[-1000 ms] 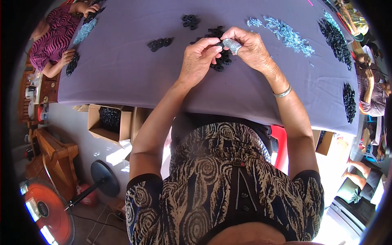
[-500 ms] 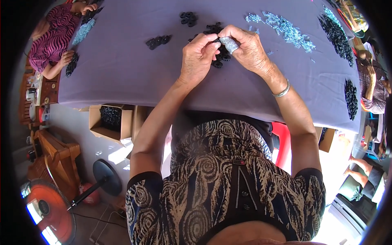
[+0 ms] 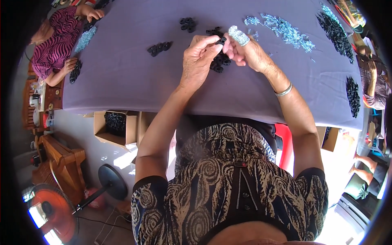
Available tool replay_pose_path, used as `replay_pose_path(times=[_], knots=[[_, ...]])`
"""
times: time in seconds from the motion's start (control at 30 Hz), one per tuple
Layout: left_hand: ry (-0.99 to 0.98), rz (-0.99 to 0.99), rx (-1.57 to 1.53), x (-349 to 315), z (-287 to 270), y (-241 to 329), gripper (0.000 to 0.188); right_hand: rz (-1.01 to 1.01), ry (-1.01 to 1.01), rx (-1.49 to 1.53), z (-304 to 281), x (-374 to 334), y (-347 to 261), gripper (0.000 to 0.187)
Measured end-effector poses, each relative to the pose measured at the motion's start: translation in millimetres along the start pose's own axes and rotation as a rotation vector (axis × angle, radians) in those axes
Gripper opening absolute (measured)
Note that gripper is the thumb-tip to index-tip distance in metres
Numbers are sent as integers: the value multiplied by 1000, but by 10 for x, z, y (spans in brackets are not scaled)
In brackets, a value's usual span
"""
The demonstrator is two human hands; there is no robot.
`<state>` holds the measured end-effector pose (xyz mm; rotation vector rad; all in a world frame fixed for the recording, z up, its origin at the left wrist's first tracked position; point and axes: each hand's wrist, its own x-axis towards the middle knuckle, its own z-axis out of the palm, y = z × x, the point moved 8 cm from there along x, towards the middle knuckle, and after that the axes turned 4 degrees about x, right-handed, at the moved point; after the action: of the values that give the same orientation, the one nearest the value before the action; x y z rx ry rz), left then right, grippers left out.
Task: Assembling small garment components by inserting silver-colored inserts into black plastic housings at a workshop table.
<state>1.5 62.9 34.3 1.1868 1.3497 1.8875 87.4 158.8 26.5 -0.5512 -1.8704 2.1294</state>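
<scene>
Purple-grey cloth (image 3: 126, 77) spreads below us; our left hand (image 3: 197, 59) pinches 1 small black part (image 3: 221, 41) above a half-hidden black pile (image 3: 218, 68). Our right hand (image 3: 252, 53), its silvery thumb wrap (image 3: 239, 36) clear of the fingers, looks empty beside it.

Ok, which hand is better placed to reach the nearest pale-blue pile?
Probably the right hand: it looks open and is closer to the pale-blue pile, while the left hand pinches a black part.

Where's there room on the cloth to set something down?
Bare cloth lies left of the left forearm, below the nearer small black cluster, and between the bracelet and the lower right black pile. Crowded: around the left hand, right hand, black parts and pale pieces.
</scene>
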Motion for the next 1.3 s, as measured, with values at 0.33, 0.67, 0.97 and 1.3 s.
replay_pose_path(times=[0.33,0.67,0.97,1.3], knots=[[-37,164,-23,-46,150,201,20,-1,-250,614,280,-53,112,32],[85,126,-106,-40,102,176,13,16,-191,549,210,-59,202,35],[297,151,1121,162,-867,329,20,-301,398,-167,-483,6,-206,24],[355,14,1443,149,-1121,272,8,-628,425,-730,-531,24,-308,22]])
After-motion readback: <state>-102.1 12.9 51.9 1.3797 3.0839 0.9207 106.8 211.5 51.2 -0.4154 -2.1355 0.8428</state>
